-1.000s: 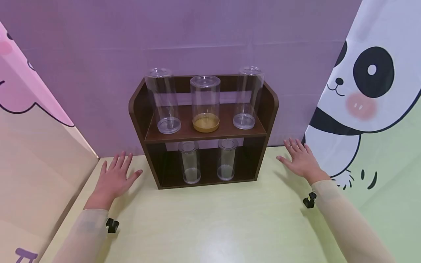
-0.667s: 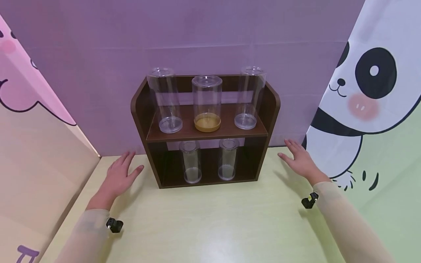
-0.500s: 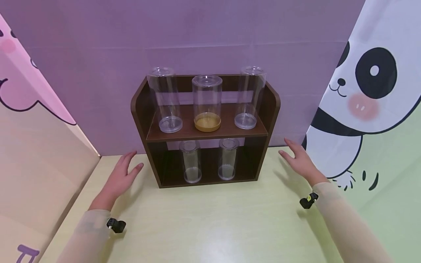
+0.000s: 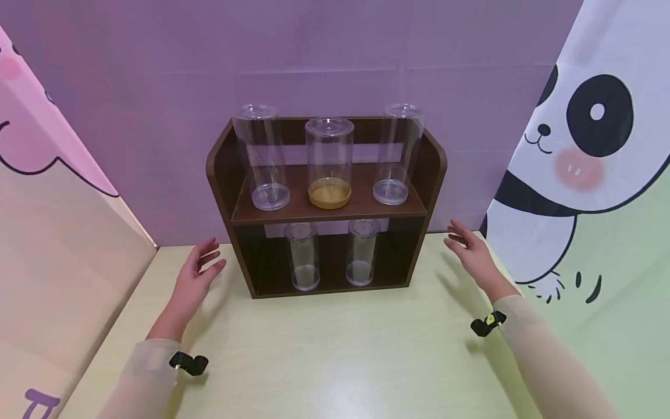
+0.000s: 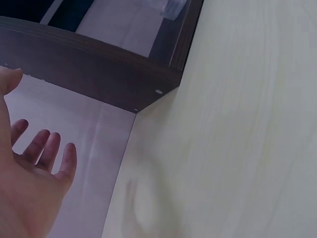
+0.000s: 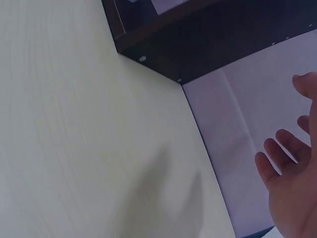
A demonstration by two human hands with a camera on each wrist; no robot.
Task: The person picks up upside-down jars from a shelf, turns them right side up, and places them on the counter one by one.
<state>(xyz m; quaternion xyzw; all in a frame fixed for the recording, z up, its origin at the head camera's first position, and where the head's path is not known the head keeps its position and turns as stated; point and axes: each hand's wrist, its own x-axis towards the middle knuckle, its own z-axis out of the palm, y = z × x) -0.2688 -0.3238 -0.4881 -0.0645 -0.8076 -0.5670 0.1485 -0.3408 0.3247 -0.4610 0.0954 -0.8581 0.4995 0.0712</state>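
The left forearm is extended from the lower left of the frame, with a black device [image 4: 189, 364] attached at the cuff. The left hand [image 4: 192, 282] is held above the table [image 4: 340, 349], just beside the shelf unit [image 4: 327, 217]; the palm is turned inward, the fingers are loosely bent, and the thumb is set apart from them. The dark brown shelf unit is positioned at the centre of the frame. On its upper board, three clear containers are stood upright: a left container [image 4: 265, 157], a middle container [image 4: 330, 160] with an amber base, and a right container [image 4: 400, 154]. Below, two smaller cylinders [image 4: 304, 256] are stood side by side. At centre right, the right hand [image 4: 475, 259] is held in a mirrored pose, well apart from the left hand, with fingers slightly curved and thumb separated. A panda print [image 4: 576, 128] is displayed at the right edge.
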